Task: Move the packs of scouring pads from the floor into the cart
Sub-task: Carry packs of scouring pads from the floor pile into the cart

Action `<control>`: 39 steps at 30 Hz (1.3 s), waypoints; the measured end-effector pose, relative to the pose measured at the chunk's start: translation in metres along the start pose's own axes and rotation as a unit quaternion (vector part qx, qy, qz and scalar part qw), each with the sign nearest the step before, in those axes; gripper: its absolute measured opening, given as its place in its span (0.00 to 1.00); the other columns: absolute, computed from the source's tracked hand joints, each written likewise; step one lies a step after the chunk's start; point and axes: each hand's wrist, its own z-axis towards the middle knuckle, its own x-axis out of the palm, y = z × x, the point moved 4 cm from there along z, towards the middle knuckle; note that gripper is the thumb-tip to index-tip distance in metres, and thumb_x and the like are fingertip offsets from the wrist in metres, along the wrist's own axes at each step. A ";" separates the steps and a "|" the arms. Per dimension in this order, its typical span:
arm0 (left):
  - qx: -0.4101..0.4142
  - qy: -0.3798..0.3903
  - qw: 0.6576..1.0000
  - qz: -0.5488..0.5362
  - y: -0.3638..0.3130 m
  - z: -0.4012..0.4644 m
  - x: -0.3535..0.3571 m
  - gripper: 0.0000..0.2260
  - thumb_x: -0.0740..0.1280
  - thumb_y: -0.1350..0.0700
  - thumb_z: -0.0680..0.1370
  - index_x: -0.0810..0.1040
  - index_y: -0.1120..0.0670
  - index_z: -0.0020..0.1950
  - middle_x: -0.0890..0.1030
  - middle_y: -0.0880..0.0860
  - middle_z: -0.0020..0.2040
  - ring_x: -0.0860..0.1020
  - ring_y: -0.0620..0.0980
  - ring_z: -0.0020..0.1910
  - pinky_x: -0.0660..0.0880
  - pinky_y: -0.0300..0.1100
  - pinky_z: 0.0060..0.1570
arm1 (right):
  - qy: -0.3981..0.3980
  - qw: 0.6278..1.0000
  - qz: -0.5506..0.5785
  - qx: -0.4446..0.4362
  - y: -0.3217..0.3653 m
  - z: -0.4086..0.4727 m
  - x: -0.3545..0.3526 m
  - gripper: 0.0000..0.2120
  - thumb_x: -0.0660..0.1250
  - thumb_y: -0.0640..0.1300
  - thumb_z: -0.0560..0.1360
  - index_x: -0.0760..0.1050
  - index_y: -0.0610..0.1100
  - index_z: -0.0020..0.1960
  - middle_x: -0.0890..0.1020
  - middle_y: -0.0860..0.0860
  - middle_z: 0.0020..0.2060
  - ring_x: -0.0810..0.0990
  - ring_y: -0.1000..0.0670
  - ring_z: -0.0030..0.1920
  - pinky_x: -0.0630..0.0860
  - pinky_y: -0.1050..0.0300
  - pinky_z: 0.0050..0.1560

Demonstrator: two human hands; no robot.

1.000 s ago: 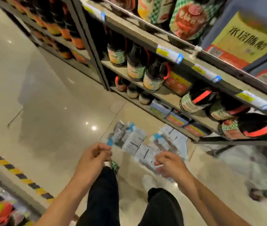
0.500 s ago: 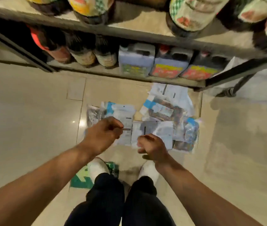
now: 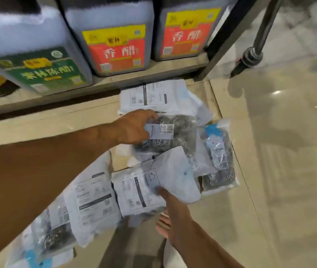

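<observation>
On the pale tiled floor, just in front of the lowest shelf, clear plastic packs of steel-wool scouring pads are lying in a loose, overlapping scatter, some face up showing grey metal coils, others face down showing white printed backs. The person's left hand is reaching across and closing its fingers on a face-up pack of grey coils with a white label strip, thumb and fingers pinching its left edge. The right hand is gripping a white-backed pack, with the thumb pressing on top and the other fingers curling underneath it. Another face-up pack with a blue header is resting to the right, a white-backed one is lying against the shelf base, and more are spreading toward the lower left. Large plastic jugs with green, red and yellow labels are standing on the shelf behind them.
</observation>
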 end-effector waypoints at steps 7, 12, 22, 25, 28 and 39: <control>0.005 0.020 0.989 0.144 -0.003 0.065 0.033 0.50 0.82 0.50 0.70 0.54 0.47 0.84 0.65 0.56 0.80 0.68 0.60 0.75 0.69 0.55 0.73 | 0.046 0.992 0.115 -0.011 -0.012 0.038 0.015 0.28 0.84 0.50 0.67 0.80 0.50 0.64 0.89 0.49 0.50 0.88 0.46 0.50 0.80 0.57 0.37; -0.064 -0.012 0.967 0.248 0.012 0.052 0.025 0.40 0.80 0.30 0.62 0.71 0.47 0.66 0.77 0.53 0.60 0.74 0.57 0.59 0.74 0.52 0.61 | 0.061 0.989 0.116 -0.068 -0.009 0.032 0.008 0.24 0.79 0.41 0.72 0.79 0.46 0.67 0.90 0.47 0.50 0.90 0.44 0.48 0.83 0.57 0.34; -0.133 -0.093 0.986 -0.040 0.024 -0.088 -0.004 0.29 0.81 0.42 0.70 0.70 0.52 0.61 0.79 0.53 0.52 0.79 0.54 0.50 0.75 0.47 0.46 | -0.008 0.974 0.027 -0.225 0.016 -0.071 -0.041 0.23 0.80 0.43 0.72 0.73 0.43 0.62 0.84 0.47 0.52 0.85 0.46 0.51 0.83 0.44 0.58; -0.122 -0.090 0.968 -0.199 -0.001 -0.155 -0.015 0.31 0.84 0.46 0.67 0.72 0.52 0.61 0.83 0.52 0.54 0.82 0.53 0.53 0.82 0.53 0.51 | 0.013 0.967 0.010 -0.253 0.016 -0.135 -0.066 0.13 0.78 0.39 0.73 0.79 0.47 0.54 0.88 0.46 0.49 0.87 0.41 0.53 0.83 0.38 0.60; -0.094 -0.079 0.936 -0.329 -0.050 -0.240 -0.040 0.29 0.83 0.55 0.70 0.75 0.55 0.66 0.86 0.54 0.58 0.85 0.54 0.56 0.83 0.54 0.57 | 0.033 0.959 -0.017 -0.281 0.016 -0.215 -0.099 0.20 0.79 0.41 0.71 0.81 0.49 0.62 0.89 0.51 0.51 0.87 0.46 0.54 0.84 0.43 0.60; -0.062 -0.060 0.918 -0.387 -0.280 -0.564 -0.196 0.26 0.81 0.48 0.67 0.80 0.52 0.63 0.89 0.55 0.53 0.87 0.58 0.52 0.82 0.60 0.59 | -0.028 0.913 -0.089 -0.398 0.004 -0.581 -0.257 0.11 0.77 0.46 0.72 0.82 0.55 0.53 0.88 0.61 0.43 0.85 0.59 0.45 0.80 0.56 0.46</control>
